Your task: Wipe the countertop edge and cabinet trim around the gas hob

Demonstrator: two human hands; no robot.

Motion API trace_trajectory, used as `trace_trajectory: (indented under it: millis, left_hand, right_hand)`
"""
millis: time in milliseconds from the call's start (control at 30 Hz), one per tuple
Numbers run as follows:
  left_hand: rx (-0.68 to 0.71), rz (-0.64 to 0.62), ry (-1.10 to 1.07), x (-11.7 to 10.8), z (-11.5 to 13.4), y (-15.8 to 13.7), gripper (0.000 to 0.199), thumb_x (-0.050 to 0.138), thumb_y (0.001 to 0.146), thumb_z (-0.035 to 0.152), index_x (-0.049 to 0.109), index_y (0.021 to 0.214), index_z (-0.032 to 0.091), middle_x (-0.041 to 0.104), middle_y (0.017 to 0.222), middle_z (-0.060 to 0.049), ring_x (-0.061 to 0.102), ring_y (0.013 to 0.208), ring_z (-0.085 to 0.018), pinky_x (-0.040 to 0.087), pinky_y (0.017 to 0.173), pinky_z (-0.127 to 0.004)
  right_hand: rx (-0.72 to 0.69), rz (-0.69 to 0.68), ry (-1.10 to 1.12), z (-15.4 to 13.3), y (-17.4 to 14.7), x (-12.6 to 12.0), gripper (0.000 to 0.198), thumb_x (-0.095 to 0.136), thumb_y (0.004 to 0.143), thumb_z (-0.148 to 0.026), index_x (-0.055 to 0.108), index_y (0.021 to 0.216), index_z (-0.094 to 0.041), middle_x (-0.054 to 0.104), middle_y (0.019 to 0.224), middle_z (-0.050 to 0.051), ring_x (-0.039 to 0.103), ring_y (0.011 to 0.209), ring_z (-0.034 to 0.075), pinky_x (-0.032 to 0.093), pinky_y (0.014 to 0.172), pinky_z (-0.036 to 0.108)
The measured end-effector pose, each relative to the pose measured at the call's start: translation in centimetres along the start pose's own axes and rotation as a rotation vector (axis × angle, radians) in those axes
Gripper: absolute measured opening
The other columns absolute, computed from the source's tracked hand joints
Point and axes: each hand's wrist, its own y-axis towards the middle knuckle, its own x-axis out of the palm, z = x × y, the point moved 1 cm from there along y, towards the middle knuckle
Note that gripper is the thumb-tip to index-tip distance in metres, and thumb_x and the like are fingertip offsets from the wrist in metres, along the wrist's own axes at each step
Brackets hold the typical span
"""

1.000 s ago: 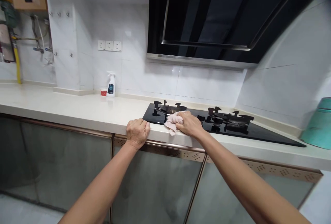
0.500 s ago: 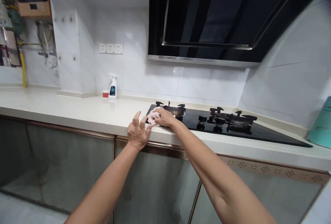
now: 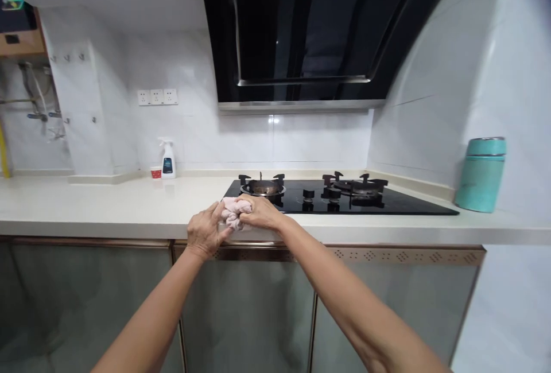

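Cloth (image 3: 236, 212) and right hand (image 3: 261, 212) have been moved leftward since a second ago, from in front of the left burner (image 3: 263, 187) to the front left corner of the stove (image 3: 415, 205). Left hand (image 3: 204, 230), then closed on the counter edge, is now opened out.

Largest items first. Grey-green cabinets (image 3: 249, 310) are topped by a pale counter (image 3: 129, 204). Black range hood (image 3: 258, 34) is mounted on the wall above the stove, into which two burners and two dark knobs (image 3: 308, 195) are set. Turquoise canister (image 3: 480, 183) is stood upright on the counter, right of the stove.

Cloth is bunched in the right hand, gripped between thumb and fingers. Left hand is placed at its left side, thumb and fingers held apart; whether any cloth is pinched there cannot be told.

Triple sockets (image 3: 157, 97) are fixed to the back wall. Below them, a white spray bottle (image 3: 168, 160) is stood upright, with a smaller red cup (image 3: 155, 173) placed just beside it.
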Motion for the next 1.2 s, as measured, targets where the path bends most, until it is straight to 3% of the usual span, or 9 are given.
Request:
trace_trajectory:
  millis: [167,333,500,633,733,833,967,1067,1200]
  left_hand:
    - [0.004,-0.065,0.042,-0.7,0.2,0.5,0.054,0.043,0.099,0.056,0.067,0.129,0.017,0.076,0.117,-0.014,0.069,0.101,-0.028,0.043,0.088,-0.039]
    - [-0.035,-0.04,0.06,-1.4,0.8,1.0,0.045,0.038,0.102,0.045,0.073,0.107,0.017,0.078,0.103,-0.011,0.068,0.092,-0.027,0.041,0.084,-0.038]
    - [-0.061,-0.02,0.047,-1.2,0.7,1.3,0.042,0.039,0.101,0.043,0.072,0.101,0.018,0.079,0.098,-0.01,0.068,0.088,-0.027,0.04,0.081,-0.038]
    - [-0.057,-0.001,0.026,-0.8,0.4,1.4,0.04,0.039,0.1,0.041,0.073,0.095,0.02,0.079,0.107,-0.009,0.068,0.091,-0.027,0.04,0.082,-0.038]
    - [-0.073,0.008,0.025,-0.7,0.6,1.5,0.04,0.04,0.1,0.04,0.074,0.092,0.02,0.079,0.109,-0.009,0.068,0.091,-0.027,0.04,0.081,-0.04]
    - [-0.089,0.014,0.022,-0.7,0.9,1.6,0.041,0.04,0.099,0.04,0.074,0.09,0.02,0.078,0.109,-0.01,0.067,0.091,-0.028,0.039,0.08,-0.041]
    - [-0.129,0.027,0.002,-0.4,1.2,1.8,0.043,0.039,0.1,0.043,0.074,0.089,0.021,0.078,0.109,-0.009,0.066,0.089,-0.028,0.037,0.079,-0.04]
    - [-0.171,0.034,-0.015,-0.2,1.5,1.9,0.042,0.039,0.1,0.043,0.073,0.089,0.022,0.078,0.108,-0.009,0.065,0.089,-0.027,0.036,0.08,-0.04]
    - [-0.188,0.019,-0.039,-0.2,1.7,2.0,0.041,0.04,0.099,0.043,0.074,0.09,0.021,0.078,0.109,-0.009,0.065,0.089,-0.028,0.036,0.081,-0.04]
  right_hand:
    - [0.08,0.046,-0.105,3.5,-4.2,-3.8,0.038,0.062,0.078,-0.031,0.064,0.115,-0.027,0.071,0.12,0.001,0.064,0.104,0.022,0.046,0.085,0.03]
    - [0.377,0.183,-0.208,8.3,-11.2,-9.3,0.032,0.058,0.081,-0.039,0.064,0.111,-0.027,0.072,0.111,0.001,0.065,0.095,0.022,0.042,0.074,0.029]
    - [0.615,0.262,-0.399,13.5,-18.0,-15.2,0.033,0.056,0.083,-0.04,0.063,0.113,-0.028,0.072,0.113,0.003,0.065,0.096,0.024,0.042,0.074,0.031]
    - [0.868,0.333,-0.542,16.7,-22.8,-19.5,0.038,0.059,0.083,-0.037,0.065,0.12,-0.027,0.07,0.117,0.011,0.063,0.1,0.029,0.044,0.08,0.04]
    - [1.061,0.426,-0.621,17.8,-25.1,-21.6,0.044,0.054,0.088,-0.035,0.063,0.129,-0.021,0.065,0.122,0.023,0.06,0.109,0.036,0.042,0.086,0.051]
    - [1.152,0.462,-0.674,17.9,-25.5,-22.1,0.047,0.049,0.092,-0.036,0.06,0.132,-0.014,0.061,0.127,0.031,0.058,0.116,0.039,0.04,0.087,0.054]
    - [1.051,0.373,-0.676,16.5,-23.7,-20.8,0.045,0.055,0.09,-0.039,0.062,0.127,-0.014,0.068,0.118,0.024,0.063,0.108,0.036,0.043,0.085,0.046]
    - [0.948,0.313,-0.662,14.2,-21.1,-18.3,0.042,0.057,0.089,-0.045,0.062,0.122,-0.02,0.072,0.111,0.016,0.066,0.099,0.032,0.047,0.081,0.041]
    - [0.732,0.259,-0.528,9.5,-15.8,-13.0,0.038,0.058,0.088,-0.045,0.061,0.119,-0.024,0.073,0.111,0.012,0.067,0.094,0.027,0.05,0.077,0.038]
